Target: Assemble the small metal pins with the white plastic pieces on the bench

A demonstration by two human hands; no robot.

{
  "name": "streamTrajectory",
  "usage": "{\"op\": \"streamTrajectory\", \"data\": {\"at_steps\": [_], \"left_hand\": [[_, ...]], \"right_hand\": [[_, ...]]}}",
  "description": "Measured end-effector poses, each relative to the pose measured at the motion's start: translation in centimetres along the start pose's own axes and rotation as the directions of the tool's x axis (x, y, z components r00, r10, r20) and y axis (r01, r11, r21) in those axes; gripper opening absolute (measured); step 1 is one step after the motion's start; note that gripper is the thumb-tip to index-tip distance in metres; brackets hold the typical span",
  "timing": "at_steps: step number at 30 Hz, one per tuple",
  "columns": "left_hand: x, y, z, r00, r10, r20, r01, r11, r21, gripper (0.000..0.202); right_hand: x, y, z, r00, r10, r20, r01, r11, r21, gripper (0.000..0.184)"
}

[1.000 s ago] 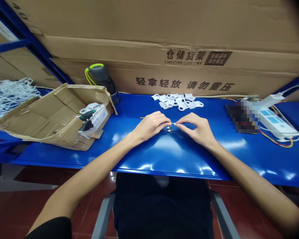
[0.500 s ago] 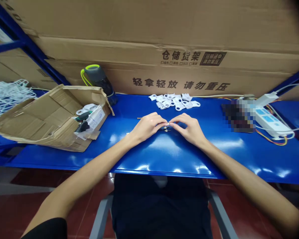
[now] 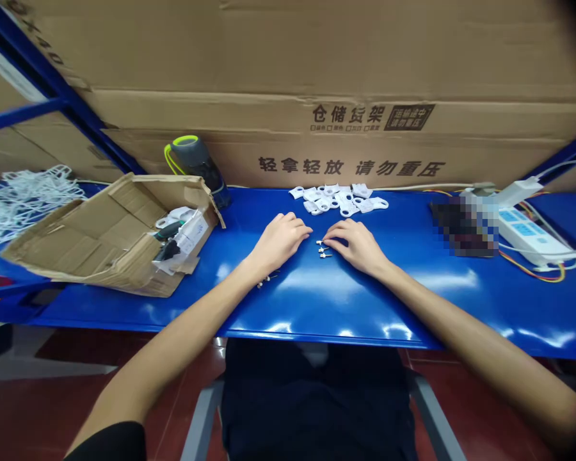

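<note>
At far left, the cardboard box [image 3: 93,240] with tools in it sits well apart from my hands. Nearer, a few more small metal parts [image 3: 267,279] lie just beside my left forearm, partly hidden by it.

My left hand [image 3: 279,242] is palm down over the blue table [image 3: 326,301], its fingers loosely curled and its thumb near the index finger. I see nothing in its grip, but the palm is hidden, so I cannot tell whether it is empty.

Between my hands, three small metal pieces make a short column, one nearer me than the next, thin ends pointing right. The nearest piece [image 3: 323,255] and the middle piece [image 3: 322,250] lie free. The farthest piece [image 3: 319,242] is at my right fingertips.

I judge the step in hand to be setting that piece in line with the other two; the move calls for a light, level release that nudges neither neighbour.

My right hand [image 3: 360,246] comes in from the right, wrist low, thumb and index finger pinched together on the thin end of that piece. Beyond it is a heap of white pieces [image 3: 348,206], untouched.
</note>
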State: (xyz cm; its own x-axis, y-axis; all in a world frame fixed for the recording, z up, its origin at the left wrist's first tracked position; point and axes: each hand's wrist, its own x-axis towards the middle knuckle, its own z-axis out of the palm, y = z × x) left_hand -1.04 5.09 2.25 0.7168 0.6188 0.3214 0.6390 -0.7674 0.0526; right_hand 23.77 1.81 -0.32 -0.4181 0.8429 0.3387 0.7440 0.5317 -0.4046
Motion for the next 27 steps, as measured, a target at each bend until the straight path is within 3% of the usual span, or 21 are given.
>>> {"op": "streamTrajectory", "data": {"at_steps": [9, 15, 18, 21, 27], "left_hand": [[-0.1, -0.1, -0.8, 0.999, -0.040, -0.012, 0.040, 0.999, 0.028, 0.030], [-1.4, -3.7, -1.9, 0.956, -0.276, -0.103, 0.284, 0.956, 0.075, 0.037], [-2.8, -5.8, -2.3, 0.955, -0.292, -0.052, 0.294, 0.955, 0.035, 0.037], [-4.1, -6.8, -2.9, 0.965, -0.260, 0.010, 0.261, 0.965, -0.031, 0.038], [-4.8, -7.5, -3.7, 0.968, -0.219, 0.123, 0.234, 0.964, -0.123, 0.044]], "right_hand": [[-0.8, -0.2, -0.6, 0.999, -0.026, 0.020, 0.026, 1.000, 0.011, 0.029], [-1.6, 0.7, -2.2, 1.000, 0.006, -0.021, -0.008, 0.997, -0.073, 0.031], [-2.2, 2.2, -4.1, 0.999, 0.041, -0.018, -0.044, 0.984, -0.172, 0.032], [-3.1, 3.9, -6.2, 0.994, 0.085, 0.069, -0.069, 0.977, -0.203, 0.031], [-5.0, 5.6, -9.1, 0.961, 0.149, 0.232, -0.161, 0.986, 0.034, 0.038]]}}
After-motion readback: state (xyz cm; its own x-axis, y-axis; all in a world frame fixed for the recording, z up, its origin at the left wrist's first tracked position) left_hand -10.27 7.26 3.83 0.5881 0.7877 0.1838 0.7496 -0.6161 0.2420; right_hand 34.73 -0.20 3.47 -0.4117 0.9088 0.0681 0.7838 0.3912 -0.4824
